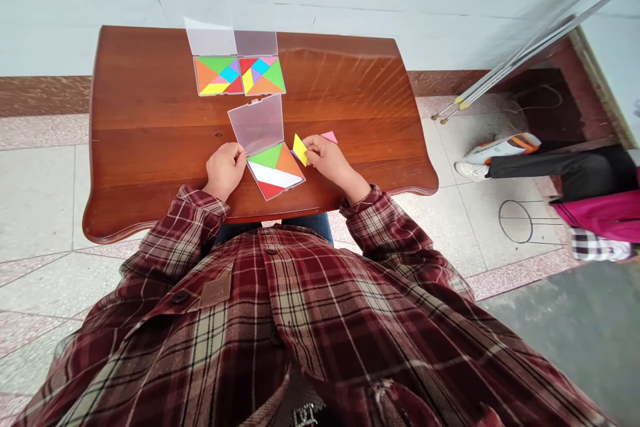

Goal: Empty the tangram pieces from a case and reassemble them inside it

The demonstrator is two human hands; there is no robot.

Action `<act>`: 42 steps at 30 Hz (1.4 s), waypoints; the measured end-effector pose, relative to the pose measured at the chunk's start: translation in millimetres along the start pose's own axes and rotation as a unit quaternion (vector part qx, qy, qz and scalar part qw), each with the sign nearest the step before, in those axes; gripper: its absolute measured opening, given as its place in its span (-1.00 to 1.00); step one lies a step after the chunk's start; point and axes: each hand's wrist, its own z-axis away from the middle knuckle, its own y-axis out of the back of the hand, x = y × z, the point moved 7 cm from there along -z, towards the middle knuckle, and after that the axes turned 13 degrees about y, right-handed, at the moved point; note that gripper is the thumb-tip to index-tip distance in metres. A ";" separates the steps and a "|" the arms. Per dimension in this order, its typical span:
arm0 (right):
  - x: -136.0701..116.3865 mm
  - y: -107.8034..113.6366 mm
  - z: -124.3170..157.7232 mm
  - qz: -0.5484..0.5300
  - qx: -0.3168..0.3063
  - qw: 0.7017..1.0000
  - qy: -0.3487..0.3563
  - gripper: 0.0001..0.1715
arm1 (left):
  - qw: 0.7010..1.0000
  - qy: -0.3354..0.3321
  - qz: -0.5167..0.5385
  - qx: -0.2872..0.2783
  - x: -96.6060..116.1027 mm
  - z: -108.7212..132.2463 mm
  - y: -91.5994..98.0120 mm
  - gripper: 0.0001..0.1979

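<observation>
An open tangram case (pixel 277 188) lies on the wooden table (pixel 160 140), its clear lid (pixel 257 124) tilted up on the far side. Inside are a green piece (pixel 266 156), an orange piece (pixel 290 163) and a red piece (pixel 270 190), with a bare white strip between them. My left hand (pixel 227 167) is closed at the case's left corner, its fingertips by the lid's lower edge. My right hand (pixel 326 159) pinches a yellow piece (pixel 300 149) just right of the case. A pink piece (pixel 329 137) lies behind my right hand, and a bit of blue shows beside the yellow piece.
Two filled tangram cases (pixel 219 75) (pixel 263 75) stand side by side with raised lids near the table's far edge. A white wall rises behind. At the right are metal crutches (pixel 493 80), a seated person's leg (pixel 530 167), a bag (pixel 510 147) and a wire ring stand (pixel 516 221).
</observation>
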 end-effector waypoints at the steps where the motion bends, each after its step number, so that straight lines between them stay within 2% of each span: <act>1: -3.5 -3.5 0.4 -0.017 -0.009 1.000 0.007 -0.79 | 1.000 0.000 0.004 -0.002 0.0 -0.1 -0.2 -0.83; 4: -15.2 -12.8 2.6 -0.050 -0.052 0.997 0.019 -0.86 | 1.000 0.001 0.012 -0.003 0.4 -0.6 -0.4 -0.84; 9: -24.1 -24.7 5.7 -0.024 -0.144 0.989 0.024 -0.85 | 1.000 0.005 0.015 -0.003 2.4 -0.4 1.1 -0.84; 17: -29.2 -29.5 -0.3 0.068 -0.205 0.976 0.040 -0.80 | 1.000 0.002 0.028 0.002 1.7 -1.3 0.8 -0.84; 29: -32.6 -32.6 1.4 0.121 -0.217 0.968 0.031 -0.81 | 0.999 0.010 0.033 -0.005 1.0 -2.4 -0.3 -0.84; 33: -35.0 -30.1 1.5 0.118 -0.215 0.968 0.055 -0.79 | 0.999 0.009 0.036 -0.007 1.2 -2.6 -0.7 -0.84; 38: -35.9 -19.6 0.5 0.136 -0.176 0.972 0.070 -0.72 | 0.999 0.007 0.038 -0.005 1.9 -1.9 0.2 -0.82; 42: -43.0 -28.2 2.4 0.143 -0.203 0.963 0.105 -0.75 | 0.999 0.007 0.037 -0.002 2.1 -1.2 0.8 -0.83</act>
